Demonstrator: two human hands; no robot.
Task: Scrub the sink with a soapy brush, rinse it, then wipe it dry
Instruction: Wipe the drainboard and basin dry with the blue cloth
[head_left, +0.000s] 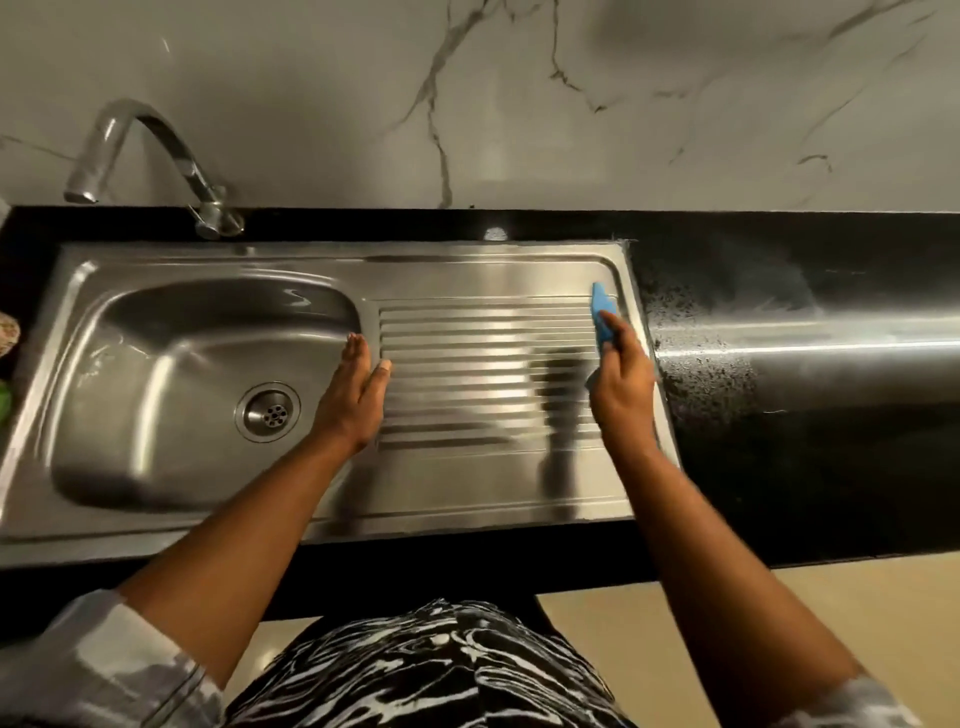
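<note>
Steel sink (322, 254): set into the black surface (779, 364). Its drain (267, 413) sits low in the bowl, and the ribbed drainboard (483, 364) runs off to the right of the drain.
Blue cloth (602, 317): far right of the drain, at the outer edge of the drainboard, and it looks pressed to the steel. I take it for a cloth, not a brush.
My right hand (621, 389): the fingers (615, 332) are curled over the cloth and holding it down.
My left hand (353, 395): just right of the drain, on the ridge between bowl and drainboard. The fingers (358, 351) are straight and close together, and they hold nothing.
Tap (145, 150): behind and left of the drain. I see no water running from it.
Done, as I judge: scrubbing and rinsing, since I see no suds and no brush anywhere.
Under way: the wipe-dry, at the drainboard's far end from the drain.
Left, as I judge: the rest of the ribs toward the drain, then the bowl around it. The bowl shows faint streaks on its left wall that may be water.
</note>
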